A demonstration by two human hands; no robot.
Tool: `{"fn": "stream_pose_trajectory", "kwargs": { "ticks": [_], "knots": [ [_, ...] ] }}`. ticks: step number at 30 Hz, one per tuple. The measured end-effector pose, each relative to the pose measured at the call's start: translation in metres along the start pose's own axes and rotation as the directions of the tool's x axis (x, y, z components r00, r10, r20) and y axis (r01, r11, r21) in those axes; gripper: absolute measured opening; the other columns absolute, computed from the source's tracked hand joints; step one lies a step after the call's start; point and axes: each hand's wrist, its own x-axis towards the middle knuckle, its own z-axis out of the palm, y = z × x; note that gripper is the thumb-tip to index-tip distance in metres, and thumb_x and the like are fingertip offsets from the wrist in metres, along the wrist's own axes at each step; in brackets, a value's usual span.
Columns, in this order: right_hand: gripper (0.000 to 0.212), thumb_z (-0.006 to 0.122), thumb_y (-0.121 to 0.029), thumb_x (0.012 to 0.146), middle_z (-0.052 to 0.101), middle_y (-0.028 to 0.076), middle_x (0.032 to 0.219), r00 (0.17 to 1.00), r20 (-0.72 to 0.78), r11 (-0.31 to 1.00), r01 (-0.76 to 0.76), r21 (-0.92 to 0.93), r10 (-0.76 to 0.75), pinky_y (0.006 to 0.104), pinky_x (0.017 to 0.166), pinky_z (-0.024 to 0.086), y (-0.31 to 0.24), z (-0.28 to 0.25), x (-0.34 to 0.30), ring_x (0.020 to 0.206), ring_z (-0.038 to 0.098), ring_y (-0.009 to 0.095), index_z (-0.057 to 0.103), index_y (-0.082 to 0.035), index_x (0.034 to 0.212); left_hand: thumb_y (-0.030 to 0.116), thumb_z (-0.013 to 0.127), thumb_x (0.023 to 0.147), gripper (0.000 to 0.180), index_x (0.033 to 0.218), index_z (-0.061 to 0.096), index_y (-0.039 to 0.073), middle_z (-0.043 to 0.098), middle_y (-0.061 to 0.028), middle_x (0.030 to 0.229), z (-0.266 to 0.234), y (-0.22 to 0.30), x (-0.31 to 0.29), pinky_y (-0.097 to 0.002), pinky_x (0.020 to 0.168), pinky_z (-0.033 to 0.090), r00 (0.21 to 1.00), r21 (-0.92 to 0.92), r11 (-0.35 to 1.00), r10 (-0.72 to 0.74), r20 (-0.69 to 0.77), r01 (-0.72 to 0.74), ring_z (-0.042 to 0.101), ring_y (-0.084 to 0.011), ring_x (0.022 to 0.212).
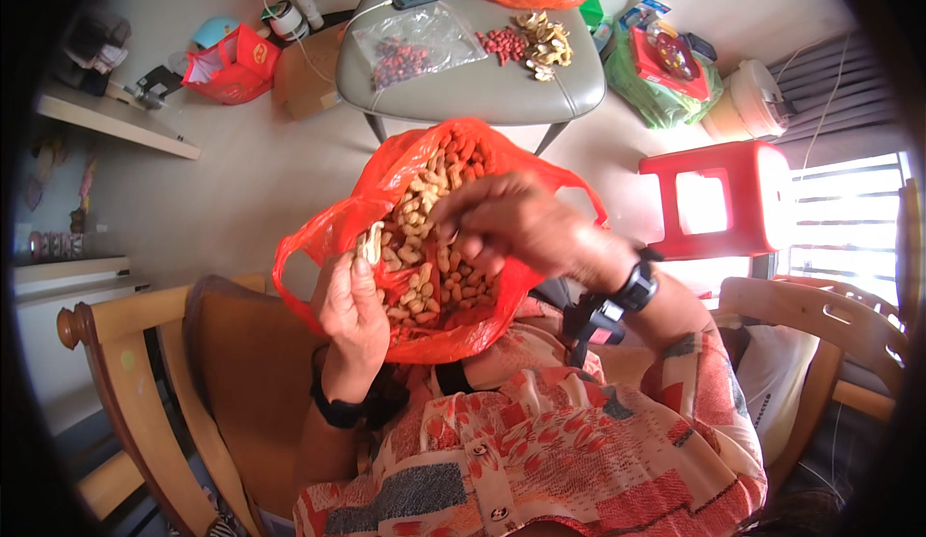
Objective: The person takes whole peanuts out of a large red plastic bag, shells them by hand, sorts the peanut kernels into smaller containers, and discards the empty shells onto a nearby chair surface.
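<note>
hands point(434, 267) in a crinkled orange bag point(328, 233) of tan peanuts point(424, 291).

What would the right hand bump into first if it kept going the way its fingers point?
Probably the pale unshelled peanuts heaped in the crinkly red plastic bag: the right hand reaches into the bag's mouth with fingers curled down towards them, though depth is hard to judge here.

The left hand point(355, 301) is raised upright on a bent forearm, fingers curled closed with the thumb side toward the far end. The right hand point(511, 223) reaches in from the right, wrist bent, fingertips pinched downward.
</note>
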Motion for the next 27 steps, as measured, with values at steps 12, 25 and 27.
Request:
{"fn": "stream_pose_trajectory", "kwargs": {
  "ticks": [12,25,27],
  "knots": [
    [0.006,0.06,-0.004,0.076,0.051,0.007,0.063,0.818,-0.168,0.55,0.204,-0.81,-0.55,0.0315,0.053,0.045,-0.041,-0.232,0.16,0.057,0.053,0.018,0.057,0.0,0.073,0.002,0.056,0.089,0.013,0.097,0.056,-0.008,0.057,-0.0133,0.076,0.013,0.009,0.008,-0.0286,0.059,0.046,0.988,-0.07,0.994,-0.077,0.134,0.087,0.055,-0.0201,0.063],
    [0.025,0.06,-0.002,0.075,0.066,0.012,0.106,0.955,-0.097,0.653,0.116,-0.749,-0.28,0.0323,0.08,0.052,-0.077,-0.096,0.093,0.083,0.065,0.02,0.063,0.003,0.1,0.0,0.058,0.086,0.011,0.094,0.055,-0.008,0.055,-0.0137,0.074,0.022,0.012,0.029,-0.0328,0.054,0.043,0.979,-0.07,0.997,0.027,0.204,-0.013,0.052,-0.0247,0.06],
    [0.033,0.058,-0.003,0.077,0.062,0.017,0.103,0.831,0.434,0.465,0.554,-0.69,-0.347,0.0339,0.077,0.052,-0.062,-0.062,0.066,0.088,0.063,0.027,0.061,0.0,0.11,-0.001,0.058,0.085,0.013,0.096,0.054,-0.007,0.055,-0.015,0.075,0.022,0.013,0.03,-0.0343,0.054,0.043,0.967,-0.095,0.995,0.045,0.249,-0.022,0.053,-0.0271,0.061]
  ]
}}
